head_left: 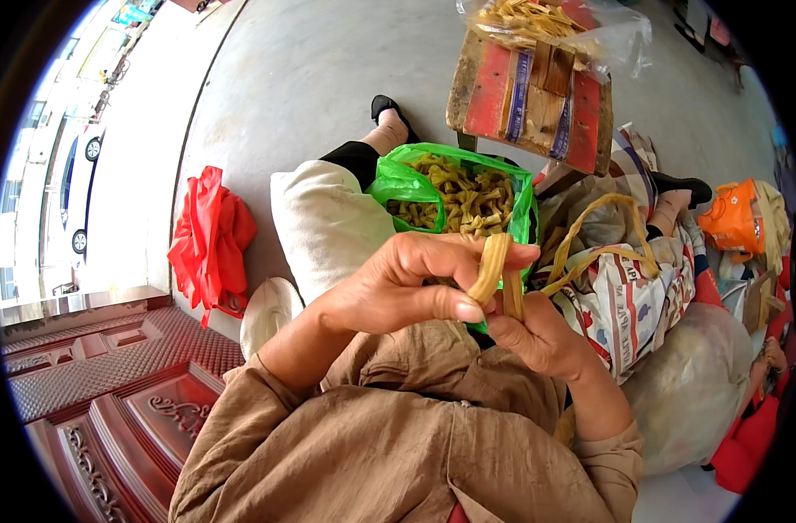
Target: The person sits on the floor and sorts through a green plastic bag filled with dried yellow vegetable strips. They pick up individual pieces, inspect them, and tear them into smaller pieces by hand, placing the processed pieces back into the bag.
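Between my two hands a pliable yellowish-tan strip (490,266) is bent into a loop above my lap. My left hand (398,283) pinches it between thumb and fingers. Close by on the right, my right hand (542,340) is closed on the strip's lower part, its fingers partly hidden. A longer strip of the same colour (565,247) curves over the bags to the right; whether it joins the held piece I cannot tell. Just beyond my hands, a green plastic bag (398,180) stands open, filled with knotted, olive-yellow pieces (468,196).
A worn red wooden bench (487,96) carries a clear bag of dry strips (533,24). White cloth (328,227) covers my left leg. A red bag (210,235) lies left, near a carved door (145,410). Right are a printed bag (629,301), a translucent sack (690,392) and an orange bag (731,222).
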{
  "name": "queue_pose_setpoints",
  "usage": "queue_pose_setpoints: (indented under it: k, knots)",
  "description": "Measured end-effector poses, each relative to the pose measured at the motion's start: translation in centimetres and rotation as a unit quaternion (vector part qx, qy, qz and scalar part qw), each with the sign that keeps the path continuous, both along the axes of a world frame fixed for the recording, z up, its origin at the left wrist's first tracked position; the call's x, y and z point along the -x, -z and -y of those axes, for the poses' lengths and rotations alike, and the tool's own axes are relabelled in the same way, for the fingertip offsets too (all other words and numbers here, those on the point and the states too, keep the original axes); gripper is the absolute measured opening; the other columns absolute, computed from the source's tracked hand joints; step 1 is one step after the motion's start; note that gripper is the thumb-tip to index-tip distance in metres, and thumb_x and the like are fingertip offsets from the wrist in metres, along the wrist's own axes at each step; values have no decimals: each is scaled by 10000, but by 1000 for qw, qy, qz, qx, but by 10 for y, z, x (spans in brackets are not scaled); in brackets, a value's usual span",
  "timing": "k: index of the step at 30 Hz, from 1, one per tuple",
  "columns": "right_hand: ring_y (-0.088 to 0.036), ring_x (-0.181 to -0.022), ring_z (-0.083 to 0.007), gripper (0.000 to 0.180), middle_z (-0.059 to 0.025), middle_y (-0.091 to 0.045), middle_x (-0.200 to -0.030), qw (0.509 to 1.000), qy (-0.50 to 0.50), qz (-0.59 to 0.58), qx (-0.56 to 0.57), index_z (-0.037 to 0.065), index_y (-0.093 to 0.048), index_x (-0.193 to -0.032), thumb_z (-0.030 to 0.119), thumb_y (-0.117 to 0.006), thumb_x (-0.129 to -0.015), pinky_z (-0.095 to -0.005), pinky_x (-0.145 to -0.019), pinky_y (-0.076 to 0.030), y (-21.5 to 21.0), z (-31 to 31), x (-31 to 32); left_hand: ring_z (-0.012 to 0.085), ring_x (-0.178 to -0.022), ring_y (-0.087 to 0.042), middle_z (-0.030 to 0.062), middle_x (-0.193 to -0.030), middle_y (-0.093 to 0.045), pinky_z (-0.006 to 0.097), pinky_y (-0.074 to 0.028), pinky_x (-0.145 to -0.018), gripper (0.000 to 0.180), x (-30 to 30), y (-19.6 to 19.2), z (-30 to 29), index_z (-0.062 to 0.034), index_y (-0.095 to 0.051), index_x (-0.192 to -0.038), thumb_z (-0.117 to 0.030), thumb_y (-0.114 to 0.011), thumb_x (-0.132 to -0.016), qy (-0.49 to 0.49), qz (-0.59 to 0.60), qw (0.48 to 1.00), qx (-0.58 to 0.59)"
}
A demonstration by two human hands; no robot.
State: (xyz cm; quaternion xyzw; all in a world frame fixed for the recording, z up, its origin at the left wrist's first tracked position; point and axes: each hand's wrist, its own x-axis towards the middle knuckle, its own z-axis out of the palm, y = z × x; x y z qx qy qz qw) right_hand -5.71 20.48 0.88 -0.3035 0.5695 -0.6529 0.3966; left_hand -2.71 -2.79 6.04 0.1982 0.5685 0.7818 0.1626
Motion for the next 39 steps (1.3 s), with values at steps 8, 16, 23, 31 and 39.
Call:
queue_pose_setpoints:
  k: [8, 16, 23, 31, 39]
  knots:
    - [-474, -600, -44, 323, 29, -557, -760, 989, -4, 142, -29, -6, -623, -1159, 293, -557, -1058, -208, -541, -389, -23, -20, 9, 224, -971, -615, 47, -1063, -593, 365, -570, -801, 190, -12, 3, -27, -112, -680, -824, -127, -715, -638, -104, -424, 774, 459]
    - [-413, -521, -5, 152, 28, -597, -747, 918, 163, 354, 73, 19, -671, -1064, 147, -649, -986, -178, -463, -318, -17, -21, 1, 244, -1076, -595, 48, -1180, -568, 382, -541, -820, 172, -16, 8, -40, -119, -660, -824, -173, -720, -673, -174, -490, 698, 493]
    - [-409, -552, -19, 145, 3, -607, -809, 918, 125, 330, 179, 38, -647, -978, 176, -680, -945, -187, -474, -285, -27, -6, 4, 272, -1315, -539, -6, -1359, -639, 594, -247, -1179, 119, -7, 11, -42, -181, -718, -812, -232, -768, -717, -396, -460, 634, 479]
    - [-475, -664, -2, 229, 18, -625, -893, 938, 244, 239, 63, 50, -568, -1085, 31, -709, -906, -145, -569, -374, -16, -3, 4, 192, -827, -665, 31, -1013, -700, 379, -537, -830, 202, -5, 26, -27, -110, -716, -958, -127, -727, -757, -336, -407, 721, 449]
    - [-572, -752, -39, 314, -27, -670, -1004, 915, 203, 317, 144, 13, -583, -1211, 71, -708, -930, -161, -656, -465, -14, 1, 10, 214, -675, -663, 39, -774, -659, 327, -560, -614, 263, -17, 37, -40, -78, -702, -931, -150, -848, -725, -309, -378, 779, 393]
